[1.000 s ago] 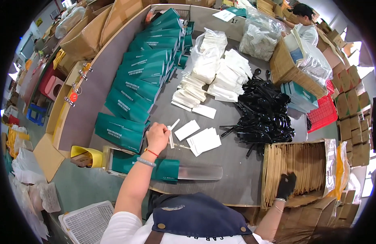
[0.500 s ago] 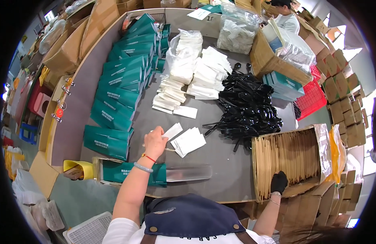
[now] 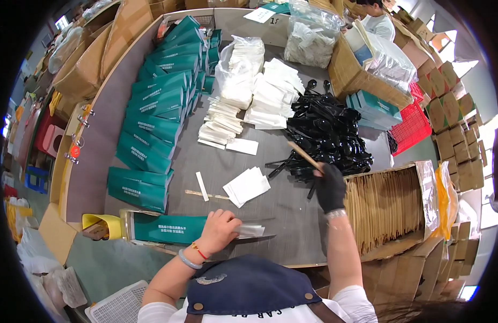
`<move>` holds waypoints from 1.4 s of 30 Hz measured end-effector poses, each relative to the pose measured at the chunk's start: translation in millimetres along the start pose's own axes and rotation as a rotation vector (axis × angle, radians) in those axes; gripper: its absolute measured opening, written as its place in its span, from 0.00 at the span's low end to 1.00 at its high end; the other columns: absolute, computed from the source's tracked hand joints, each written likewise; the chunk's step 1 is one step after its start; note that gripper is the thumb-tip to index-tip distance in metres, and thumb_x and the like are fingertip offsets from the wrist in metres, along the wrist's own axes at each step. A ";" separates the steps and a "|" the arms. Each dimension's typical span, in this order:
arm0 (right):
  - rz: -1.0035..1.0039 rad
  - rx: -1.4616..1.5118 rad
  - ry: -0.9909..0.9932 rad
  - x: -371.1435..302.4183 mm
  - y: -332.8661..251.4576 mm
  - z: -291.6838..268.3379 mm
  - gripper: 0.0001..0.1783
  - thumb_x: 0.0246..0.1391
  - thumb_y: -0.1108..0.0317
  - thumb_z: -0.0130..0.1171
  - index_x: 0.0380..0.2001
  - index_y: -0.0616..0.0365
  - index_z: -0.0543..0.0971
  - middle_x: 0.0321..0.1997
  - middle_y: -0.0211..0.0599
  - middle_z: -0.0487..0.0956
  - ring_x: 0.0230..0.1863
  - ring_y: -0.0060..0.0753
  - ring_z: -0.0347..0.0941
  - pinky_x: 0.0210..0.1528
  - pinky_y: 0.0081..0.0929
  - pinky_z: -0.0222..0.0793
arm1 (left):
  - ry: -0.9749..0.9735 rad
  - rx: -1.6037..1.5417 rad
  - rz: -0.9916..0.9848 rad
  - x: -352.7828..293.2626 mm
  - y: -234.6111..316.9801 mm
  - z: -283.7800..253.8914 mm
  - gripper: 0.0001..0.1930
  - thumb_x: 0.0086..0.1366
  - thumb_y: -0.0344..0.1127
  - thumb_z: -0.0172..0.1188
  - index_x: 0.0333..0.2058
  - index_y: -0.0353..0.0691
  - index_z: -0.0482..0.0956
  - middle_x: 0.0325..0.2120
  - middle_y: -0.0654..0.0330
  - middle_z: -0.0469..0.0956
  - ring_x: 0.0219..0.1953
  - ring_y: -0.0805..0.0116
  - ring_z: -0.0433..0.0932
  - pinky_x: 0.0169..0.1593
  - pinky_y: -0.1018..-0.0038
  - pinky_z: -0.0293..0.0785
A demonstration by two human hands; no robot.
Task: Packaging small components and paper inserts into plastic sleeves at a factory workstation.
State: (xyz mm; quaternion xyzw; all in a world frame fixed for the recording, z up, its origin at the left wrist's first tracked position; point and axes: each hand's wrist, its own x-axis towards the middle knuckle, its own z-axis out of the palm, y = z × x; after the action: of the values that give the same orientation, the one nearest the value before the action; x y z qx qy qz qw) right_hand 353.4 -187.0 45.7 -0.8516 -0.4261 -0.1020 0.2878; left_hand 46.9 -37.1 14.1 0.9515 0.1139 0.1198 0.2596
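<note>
My left hand (image 3: pixel 221 230) has its fingers curled on a clear plastic sleeve (image 3: pixel 251 231), at the right end of a flat green packet (image 3: pixel 171 228) lying by the table's front edge. What lies under the fingers is partly hidden. My right hand (image 3: pixel 330 189), in a black glove, grips a slim brown stick-shaped packet (image 3: pixel 306 155), its far end over a pile of black plastic spoons (image 3: pixel 327 129). Between the hands lie white paper packets (image 3: pixel 246 186). A narrow white slip (image 3: pixel 202 186) and a thin pale strip (image 3: pixel 206 194) rest farther left.
A carton of upright brown sticks (image 3: pixel 389 207) stands at the right. Green packets (image 3: pixel 146 140) line the left wall. White packets (image 3: pixel 273 94) are heaped mid-table. Behind the spoons are an open carton (image 3: pixel 351 75) and a red basket (image 3: pixel 413 129). A yellow container (image 3: pixel 104 226) sits front left.
My left hand has come down from the white slip to the clear sleeve, leaving the slip on the table. My right hand has left the carton with a brown packet and moved left.
</note>
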 end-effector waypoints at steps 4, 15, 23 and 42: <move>-0.020 -0.207 -0.341 51.4 -22.4 45.7 0.08 0.49 0.66 0.60 0.35 0.49 0.80 0.36 0.35 0.78 0.42 0.44 0.76 0.42 0.39 0.72 | 0.075 0.038 -0.035 -9.9 9.2 6.2 0.17 0.45 0.34 0.70 0.37 0.50 0.80 0.34 0.68 0.75 0.37 0.64 0.71 0.39 0.67 0.64; -0.166 0.053 -0.623 -1.6 -77.8 19.8 0.08 0.45 0.61 0.63 0.29 0.50 0.81 0.30 0.38 0.78 0.34 0.46 0.77 0.37 0.40 0.72 | -0.063 0.137 -0.013 -51.5 18.8 1.7 0.19 0.47 0.38 0.68 0.41 0.48 0.80 0.42 0.72 0.74 0.41 0.67 0.70 0.43 0.68 0.62; -0.084 0.158 -0.728 -93.5 -110.4 35.7 0.14 0.50 0.56 0.63 0.40 0.45 0.81 0.29 0.36 0.76 0.33 0.43 0.75 0.35 0.41 0.70 | -0.085 0.164 -0.004 -55.7 14.2 -10.2 0.22 0.48 0.37 0.67 0.44 0.45 0.78 0.43 0.69 0.74 0.46 0.64 0.69 0.44 0.68 0.64; 0.057 0.324 -0.586 -128.3 -69.1 30.2 0.04 0.46 0.70 0.65 0.27 0.55 0.81 0.30 0.38 0.81 0.38 0.40 0.76 0.41 0.34 0.72 | -0.017 0.048 -0.096 -34.6 1.7 -11.4 0.39 0.34 0.36 0.76 0.51 0.41 0.73 0.51 0.59 0.70 0.51 0.54 0.67 0.57 0.59 0.64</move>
State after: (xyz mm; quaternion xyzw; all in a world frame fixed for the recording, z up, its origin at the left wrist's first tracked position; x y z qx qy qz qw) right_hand 217.9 -222.5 -4.8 -0.7997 -0.4772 0.2242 0.2874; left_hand 11.2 -42.8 18.6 0.9519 0.1599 0.0962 0.2429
